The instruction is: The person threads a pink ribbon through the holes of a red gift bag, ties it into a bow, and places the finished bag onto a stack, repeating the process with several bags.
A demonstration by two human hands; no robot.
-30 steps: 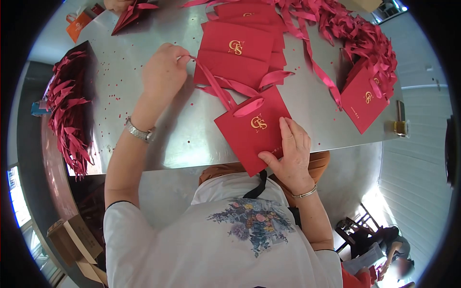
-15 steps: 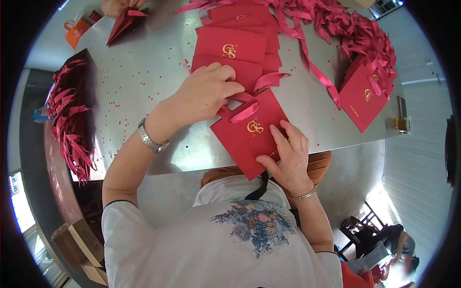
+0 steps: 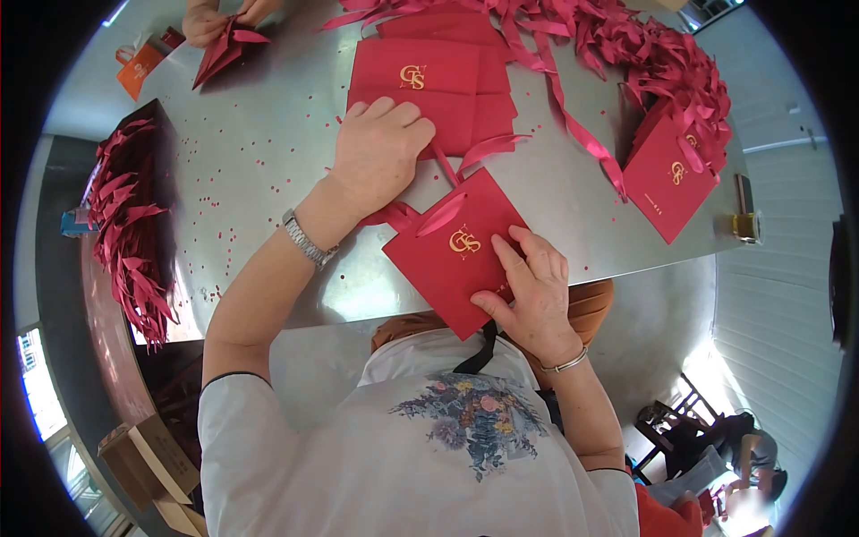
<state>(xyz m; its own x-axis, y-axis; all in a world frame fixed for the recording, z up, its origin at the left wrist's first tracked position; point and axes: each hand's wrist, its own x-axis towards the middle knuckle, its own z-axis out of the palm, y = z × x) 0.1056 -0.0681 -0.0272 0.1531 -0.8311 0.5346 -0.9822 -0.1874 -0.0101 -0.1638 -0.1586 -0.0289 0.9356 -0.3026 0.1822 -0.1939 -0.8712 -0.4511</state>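
A red paper bag [image 3: 456, 259] with a gold monogram lies slanted at the table's near edge, a pink ribbon [image 3: 442, 215] looped at its top. My right hand [image 3: 528, 286] holds its lower right part between thumb and fingers. Up and to the left, my left hand [image 3: 380, 148] is closed, with ribbon running from it toward the bag, over the lower left of a stack of red bags [image 3: 447, 80]. A loose ribbon end [image 3: 490, 148] lies between the stack and the held bag.
Ribboned red bags [image 3: 671, 179] are heaped on the right, beside a small glass jar [image 3: 748, 229]. At left stands a dark box of ribboned bags [image 3: 130, 215]. Another person's hands [image 3: 219, 22] hold a red bag at the far left. Red dots litter the metal table [image 3: 295, 224].
My left hand has moved up and left, away from the held bag's top, drawing ribbon with it. The held bag has shifted slightly left, with my right hand still on it.
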